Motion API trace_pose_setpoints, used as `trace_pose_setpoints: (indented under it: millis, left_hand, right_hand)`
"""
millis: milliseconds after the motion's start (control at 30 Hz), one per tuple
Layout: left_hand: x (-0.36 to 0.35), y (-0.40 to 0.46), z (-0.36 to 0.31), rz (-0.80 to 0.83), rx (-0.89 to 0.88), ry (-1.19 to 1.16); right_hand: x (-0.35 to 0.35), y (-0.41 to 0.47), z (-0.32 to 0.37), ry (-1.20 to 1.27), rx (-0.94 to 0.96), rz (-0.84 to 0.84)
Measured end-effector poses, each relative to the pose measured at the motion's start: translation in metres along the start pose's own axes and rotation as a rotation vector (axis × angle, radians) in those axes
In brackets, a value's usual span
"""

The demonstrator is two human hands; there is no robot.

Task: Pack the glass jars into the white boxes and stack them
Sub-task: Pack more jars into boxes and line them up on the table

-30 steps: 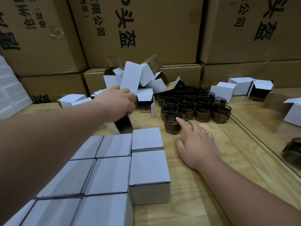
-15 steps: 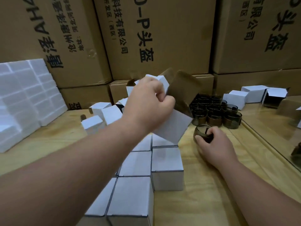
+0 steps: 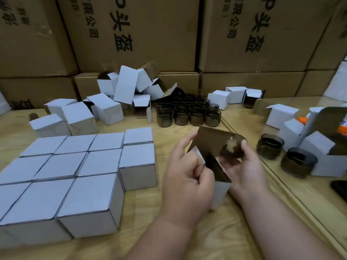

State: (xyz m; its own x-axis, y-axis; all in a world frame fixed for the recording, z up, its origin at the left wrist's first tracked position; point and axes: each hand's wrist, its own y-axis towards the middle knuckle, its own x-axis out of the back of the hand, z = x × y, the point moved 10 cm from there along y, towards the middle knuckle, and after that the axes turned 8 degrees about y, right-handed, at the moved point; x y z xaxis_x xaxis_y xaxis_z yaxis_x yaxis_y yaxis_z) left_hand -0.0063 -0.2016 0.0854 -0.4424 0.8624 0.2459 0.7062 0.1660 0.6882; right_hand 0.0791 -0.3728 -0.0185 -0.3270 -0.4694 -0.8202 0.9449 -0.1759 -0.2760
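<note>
Glass jars [image 3: 188, 114] crowd a wooden table [image 3: 131, 241] (brown cartons [image 3: 131, 34] behind).

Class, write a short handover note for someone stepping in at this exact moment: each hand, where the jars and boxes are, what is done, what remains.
Left hand grips the open white box. Right hand holds a glass jar at the box's mouth, under the raised flap.
Done: closed boxes set in a block, left on the table.
Left: seat this jar, close the flap, add the box to the block. Then the loose jars behind and the empty boxes piled at the back.
</note>
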Motion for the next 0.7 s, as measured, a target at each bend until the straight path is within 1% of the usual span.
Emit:
trace_pose_setpoints:
  millis: [67,167,233,300,367,433,500,533,600,667,700]
  left_hand:
    - [-0.009,-0.003,0.011,0.036,0.053,-0.028]
    - [-0.016,-0.004,0.024,0.054,0.139,-0.049]
    - [-0.025,-0.006,0.035,0.138,0.216,-0.042]
    - [-0.035,-0.01,0.046,0.242,0.305,-0.08]
    - [-0.038,-0.011,0.053,0.272,0.35,-0.087]
    - [-0.037,-0.009,0.058,0.263,0.371,-0.056]
    - [-0.035,-0.006,0.058,0.251,0.365,0.023]
    - [-0.035,-0.006,0.057,0.249,0.352,0.056]
    - [-0.037,-0.006,0.056,0.257,0.32,0.087]
    - [-0.037,-0.006,0.055,0.261,0.308,0.108]
    - [-0.036,-0.006,0.056,0.257,0.313,0.111]
  right_hand:
    - [0.004,-0.004,0.01,-0.036,0.088,0.003]
    - [-0.007,-0.015,0.031,-0.132,0.299,0.039]
    - [-0.021,-0.024,0.038,-0.173,0.398,0.104]
    - [-0.035,-0.035,0.037,-0.251,0.459,0.193]
    - [-0.043,-0.047,0.039,-0.352,0.563,0.237]
    - [-0.048,-0.061,0.047,-0.472,0.728,0.24]
    - [-0.055,-0.08,0.058,-0.579,0.941,0.267]
    - [-0.06,-0.09,0.061,-0.612,1.041,0.314]
    - [-0.072,-0.11,0.058,-0.651,1.191,0.463]
    - [-0.082,-0.125,0.048,-0.676,1.258,0.609]
    - [-0.087,-0.127,0.041,-0.69,1.253,0.668]
